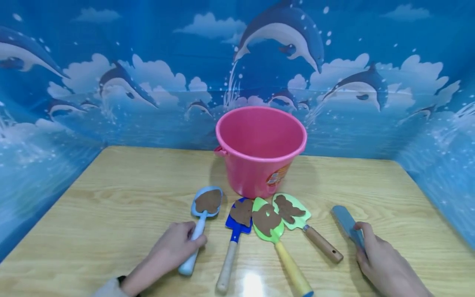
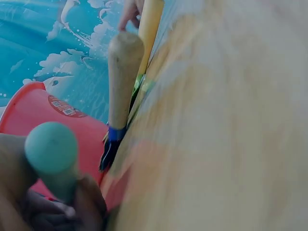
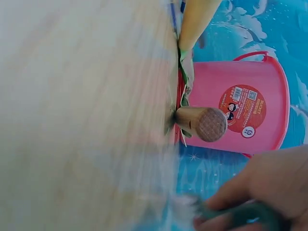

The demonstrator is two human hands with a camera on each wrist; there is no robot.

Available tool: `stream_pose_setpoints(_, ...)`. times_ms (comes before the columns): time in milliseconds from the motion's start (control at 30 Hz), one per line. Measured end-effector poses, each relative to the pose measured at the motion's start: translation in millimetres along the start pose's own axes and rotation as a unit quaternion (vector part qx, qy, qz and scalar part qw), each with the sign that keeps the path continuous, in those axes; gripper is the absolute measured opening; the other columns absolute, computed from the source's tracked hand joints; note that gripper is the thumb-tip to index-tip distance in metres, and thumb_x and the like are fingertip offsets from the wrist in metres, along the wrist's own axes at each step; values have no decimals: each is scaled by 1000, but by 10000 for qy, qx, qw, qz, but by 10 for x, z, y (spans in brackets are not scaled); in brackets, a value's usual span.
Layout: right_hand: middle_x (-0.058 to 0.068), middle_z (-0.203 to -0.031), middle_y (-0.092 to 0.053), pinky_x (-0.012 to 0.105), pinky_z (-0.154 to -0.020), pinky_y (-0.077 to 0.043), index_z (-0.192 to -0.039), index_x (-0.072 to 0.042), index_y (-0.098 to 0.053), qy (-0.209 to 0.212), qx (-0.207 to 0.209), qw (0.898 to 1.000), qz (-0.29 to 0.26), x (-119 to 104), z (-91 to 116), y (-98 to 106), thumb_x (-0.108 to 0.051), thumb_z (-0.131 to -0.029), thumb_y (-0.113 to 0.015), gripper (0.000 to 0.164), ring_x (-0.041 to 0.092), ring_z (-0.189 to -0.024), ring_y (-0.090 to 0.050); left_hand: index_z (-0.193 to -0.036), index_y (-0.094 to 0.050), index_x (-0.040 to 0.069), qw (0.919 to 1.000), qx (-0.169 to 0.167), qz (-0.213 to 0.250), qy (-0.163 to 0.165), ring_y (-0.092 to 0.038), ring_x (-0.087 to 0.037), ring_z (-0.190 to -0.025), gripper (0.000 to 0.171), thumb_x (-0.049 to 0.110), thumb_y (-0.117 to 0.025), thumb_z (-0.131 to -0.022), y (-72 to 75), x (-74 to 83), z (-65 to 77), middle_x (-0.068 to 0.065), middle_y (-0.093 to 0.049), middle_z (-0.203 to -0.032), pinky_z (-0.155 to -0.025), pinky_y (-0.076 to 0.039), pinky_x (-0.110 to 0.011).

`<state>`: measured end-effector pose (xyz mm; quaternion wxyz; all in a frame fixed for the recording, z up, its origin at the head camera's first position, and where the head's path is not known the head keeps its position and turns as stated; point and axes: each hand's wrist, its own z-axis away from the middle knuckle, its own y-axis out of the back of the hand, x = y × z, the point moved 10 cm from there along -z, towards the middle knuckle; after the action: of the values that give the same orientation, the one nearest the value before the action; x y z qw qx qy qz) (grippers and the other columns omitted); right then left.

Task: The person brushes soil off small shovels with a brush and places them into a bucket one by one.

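Observation:
My left hand (image 1: 174, 244) grips the handle of a light blue toy shovel (image 1: 198, 227), thumb across it. A brown clay-like patch (image 1: 208, 201) lies in its scoop; in the left wrist view the shovel's rounded handle end (image 2: 52, 147) points at the camera. On the right, my right hand (image 1: 386, 260) holds a narrow blue-grey tool with a flat, rounded end (image 1: 345, 218); its exact kind is unclear. In the right wrist view its dark green handle (image 3: 255, 214) is partly hidden by the hand (image 3: 276, 183).
A pink bucket (image 1: 256, 177) stands at the back middle. Before it lie a dark blue shovel (image 1: 234, 235), a green one with a yellow handle (image 1: 289, 264) and a pale green one with a wooden handle (image 1: 323, 243), all bearing brown patches. A dolphin-print curtain (image 1: 167, 115) surrounds the wooden table (image 1: 130, 177).

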<state>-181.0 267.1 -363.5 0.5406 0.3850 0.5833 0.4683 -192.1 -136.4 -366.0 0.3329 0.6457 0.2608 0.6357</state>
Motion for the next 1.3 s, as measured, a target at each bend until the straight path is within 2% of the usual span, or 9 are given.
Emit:
stream_pose_setpoints(100, 9, -72, -57, 32, -46, -39, -137, -1, -34, 542, 930, 9942, 0, -223, 9, 224, 0, -90, -57, 53, 17, -57, -51, -72, -51, 10, 9902, -202, 1382, -40, -46, -8, -45, 20, 18, -63, -86, -108, -6, 55, 2, -46, -57, -39, -43, -25)
stream_pose_setpoints(233, 22, -99, -66, 44, -55, -53, -142, -3, -40, 1687, 2056, 9640, -50, -683, 67, 511, 2, -87, -61, 59, 30, -75, -66, -90, -49, 1, 9407, -877, 3266, 266, -54, -17, -39, 15, 14, -56, -93, -384, -12, 218, -6, -51, -65, -34, -51, -40)
stream_pose_setpoints(367, 12, -109, -69, 39, -69, -57, -143, -9, -46, 2825, 2586, 9236, -190, -1190, 147, 654, -10, -96, -56, 48, 25, -89, -69, -100, -47, 0, 9157, -882, 3880, 556, -51, -16, -40, 18, 13, -54, -91, -479, -13, 335, -6, -49, -67, -32, -49, -36)
stream_pose_setpoints(533, -4, -99, -68, 16, -66, -53, -141, -13, -50, 3829, 2101, 8969, -687, -1715, 96, 575, -21, -99, -54, 43, 5, -77, -64, -106, -46, 2, 9036, -501, 4191, 737, -47, -13, -41, 23, 9, -56, -86, -463, -28, 383, -5, -47, -63, -32, -44, -26)
stream_pose_setpoints(633, -8, -89, -62, 10, -61, -47, -138, -15, -54, 4376, 1824, 8767, -813, -1939, 94, 484, -25, -101, -49, 39, -1, -69, -55, -106, -44, 0, 8940, -495, 4426, 493, -46, -10, -46, 25, 4, -55, -84, -500, 7, 408, -2, -47, -64, -37, -43, -21)
stream_pose_setpoints(733, -12, -77, -52, 4, -53, -37, -137, -18, -55, 4838, 1668, 8560, -736, -2109, 145, 395, -28, -103, -44, 37, -5, -58, -42, -104, -39, -7, 8776, -752, 4734, 42, -47, -7, -51, 27, -1, -52, -81, -579, 94, 463, 1, -47, -67, -45, -41, -17)
stream_pose_setpoints(833, -13, -70, -46, 1, -47, -28, -139, -24, -53, 5021, 1565, 8492, -471, -2200, 182, 295, -30, -103, -41, 38, -7, -51, -33, -104, -33, -12, 8561, -1202, 5026, -101, -47, -5, -54, 32, -3, -50, -78, -708, 162, 529, 3, -46, -69, -49, -40, -15)
stream_pose_setpoints(1000, -14, -69, -48, 1, -43, -24, -141, -28, -50, 4832, 1349, 8646, -290, -2182, 135, 196, -26, -101, -49, 40, -9, -48, -30, -106, -34, -13, 8601, -1447, 4889, 174, -47, -5, -56, 37, 1, -52, -77, -814, 162, 584, 2, -46, -70, -51, -41, -16)
stream_pose_setpoints(1300, 0, -100, -68, 27, -67, -56, -138, -19, -54, 4726, 1892, 8601, -332, -2106, -10, 275, -28, -104, -39, 38, 11, -86, -61, -100, -37, -9, 8624, -1293, 4888, -250, -45, -3, -55, 29, -2, -52, -76, -773, 209, 574, 5, -45, -68, -50, -38, -13)
